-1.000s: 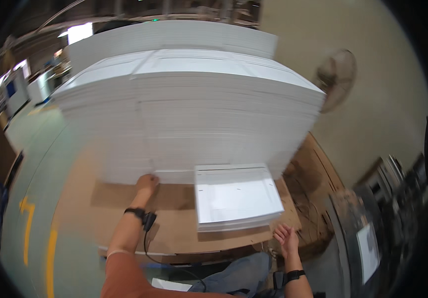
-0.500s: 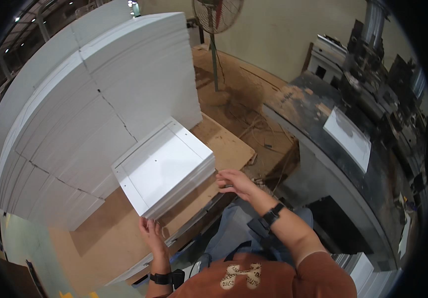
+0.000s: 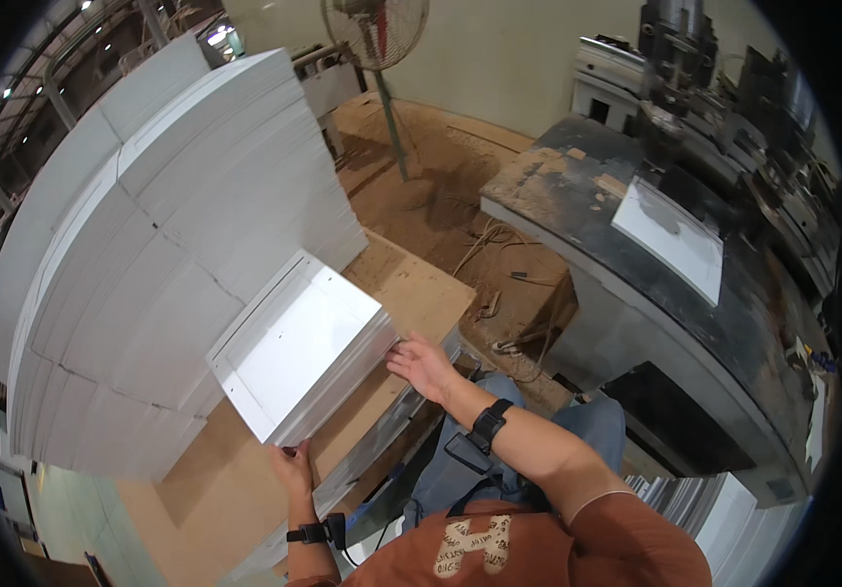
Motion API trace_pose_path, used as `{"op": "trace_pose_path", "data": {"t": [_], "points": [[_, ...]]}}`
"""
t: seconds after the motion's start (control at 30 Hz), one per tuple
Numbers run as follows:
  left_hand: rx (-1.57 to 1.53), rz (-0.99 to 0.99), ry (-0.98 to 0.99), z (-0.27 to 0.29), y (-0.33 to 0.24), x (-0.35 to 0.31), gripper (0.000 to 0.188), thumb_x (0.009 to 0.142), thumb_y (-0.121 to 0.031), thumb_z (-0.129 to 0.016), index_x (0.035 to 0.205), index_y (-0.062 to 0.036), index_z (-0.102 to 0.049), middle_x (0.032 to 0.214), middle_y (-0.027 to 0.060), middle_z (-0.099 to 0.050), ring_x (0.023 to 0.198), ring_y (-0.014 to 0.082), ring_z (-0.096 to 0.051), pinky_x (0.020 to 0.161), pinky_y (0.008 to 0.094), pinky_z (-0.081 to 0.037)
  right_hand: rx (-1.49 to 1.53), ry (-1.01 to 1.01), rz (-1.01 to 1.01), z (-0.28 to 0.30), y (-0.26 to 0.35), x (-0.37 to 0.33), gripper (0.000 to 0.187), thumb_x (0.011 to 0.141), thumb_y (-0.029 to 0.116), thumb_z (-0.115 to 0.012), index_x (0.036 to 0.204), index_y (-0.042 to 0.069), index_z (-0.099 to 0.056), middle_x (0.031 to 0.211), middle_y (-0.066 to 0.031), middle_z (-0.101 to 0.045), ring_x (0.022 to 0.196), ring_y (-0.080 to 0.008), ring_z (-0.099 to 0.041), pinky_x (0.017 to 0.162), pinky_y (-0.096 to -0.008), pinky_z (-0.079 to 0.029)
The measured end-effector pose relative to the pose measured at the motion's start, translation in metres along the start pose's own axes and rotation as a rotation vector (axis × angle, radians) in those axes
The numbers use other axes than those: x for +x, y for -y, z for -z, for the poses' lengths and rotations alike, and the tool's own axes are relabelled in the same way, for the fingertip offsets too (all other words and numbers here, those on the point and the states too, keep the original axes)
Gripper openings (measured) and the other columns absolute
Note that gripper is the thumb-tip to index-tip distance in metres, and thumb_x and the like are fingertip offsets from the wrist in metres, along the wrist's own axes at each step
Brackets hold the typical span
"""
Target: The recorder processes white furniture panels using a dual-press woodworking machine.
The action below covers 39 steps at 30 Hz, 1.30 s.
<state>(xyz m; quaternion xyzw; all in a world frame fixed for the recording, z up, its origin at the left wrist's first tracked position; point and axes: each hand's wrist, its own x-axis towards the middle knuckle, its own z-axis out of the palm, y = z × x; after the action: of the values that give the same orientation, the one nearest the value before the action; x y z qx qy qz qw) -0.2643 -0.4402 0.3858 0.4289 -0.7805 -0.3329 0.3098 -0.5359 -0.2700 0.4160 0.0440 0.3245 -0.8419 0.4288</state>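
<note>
A small stack of flat white panels (image 3: 299,333) lies on a brown board, its top panel marked with small dark holes and a line along the edges. My left hand (image 3: 293,470) has its fingers closed at the stack's near corner, partly hidden by the panels' edge. At the right corner, my right hand (image 3: 423,368) grips the side of the stack with bent fingers. Which panels in the stack each hand holds is hard to make out.
Beyond the small stack rises a tall pile of white boards (image 3: 196,205). A dark-topped machine table (image 3: 577,186) at the right bears another white panel (image 3: 670,240). A fan (image 3: 374,29) stands at the back, and cables (image 3: 485,240) trail over the dusty floor.
Both hands have closed in on the small stack and now touch its near and right corners. The whole view has shifted, with the machine table appearing further left.
</note>
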Motion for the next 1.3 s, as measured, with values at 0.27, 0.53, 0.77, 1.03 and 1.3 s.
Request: {"op": "trace_pose_path", "data": {"t": [0.27, 0.53, 0.77, 1.03, 1.3], "points": [[-0.207, 0.122, 0.161, -0.025, -0.004, -0.043, 0.030, 0.088, -0.024, -0.064, 0.104, -0.0006, -0.053, 0.096, 0.0151, -0.058, 0.083, 0.0219, -0.057, 0.071, 0.0345, -0.047, -0.425, 0.032, 0.098, 0.054, 0.100, -0.121, 0.049, 0.094, 0.021, -0.056, 0.138, 0.006, -0.039, 0.124, -0.0142, -0.058, 0.109, -0.0232, -0.059, 0.090, -0.0367, -0.050], [-0.467, -0.483, 1.151, -0.159, -0.220, -0.080, 0.018, 0.090, -0.015, -0.062, 0.080, -0.0041, -0.051, 0.064, -0.0013, -0.049, 0.050, 0.0056, -0.045, 0.045, 0.0207, -0.037, -1.620, -1.442, 0.672, 0.175, 0.115, -0.470, 0.073, 0.073, 0.033, -0.075, 0.131, 0.001, -0.045, 0.134, -0.0195, -0.047, 0.124, -0.0367, -0.044, 0.102, -0.0487, -0.037], [-0.631, -1.115, 1.053, -0.271, -0.426, -0.130, 0.015, 0.082, -0.010, -0.066, 0.090, 0.0000, -0.058, 0.081, 0.0125, -0.058, 0.075, 0.0241, -0.058, 0.070, 0.0321, -0.047, -1.479, -2.132, -0.066, 0.202, 0.025, -0.550, 0.070, 0.076, 0.020, -0.069, 0.137, 0.002, -0.038, 0.146, -0.0122, -0.035, 0.136, -0.0339, -0.029, 0.101, -0.0685, -0.025], [-0.015, -1.487, 0.690, -0.439, -0.517, -0.149, 0.066, 0.083, -0.053, -0.057, 0.126, -0.0024, -0.053, 0.134, 0.0190, -0.049, 0.129, 0.0372, -0.039, 0.107, 0.0572, -0.026, -1.942, -1.637, 0.519, 0.118, 0.088, -0.543, 0.055, 0.066, -0.005, -0.055, 0.121, 0.005, -0.056, 0.122, -0.0126, -0.059, 0.111, -0.0328, -0.057, 0.094, -0.0447, -0.045], [-0.200, -1.600, 0.709, -0.330, -0.453, -0.143, 0.048, 0.076, -0.037, -0.065, 0.109, -0.0026, -0.057, 0.101, 0.0147, -0.054, 0.100, 0.0320, -0.051, 0.094, 0.0445, -0.040, -2.208, -1.242, 1.055, 0.110, 0.253, -0.453, 0.036, 0.076, 0.000, -0.055, 0.109, 0.012, -0.065, 0.108, -0.0065, -0.066, 0.099, -0.0283, -0.063, 0.086, -0.0401, -0.051]]}}
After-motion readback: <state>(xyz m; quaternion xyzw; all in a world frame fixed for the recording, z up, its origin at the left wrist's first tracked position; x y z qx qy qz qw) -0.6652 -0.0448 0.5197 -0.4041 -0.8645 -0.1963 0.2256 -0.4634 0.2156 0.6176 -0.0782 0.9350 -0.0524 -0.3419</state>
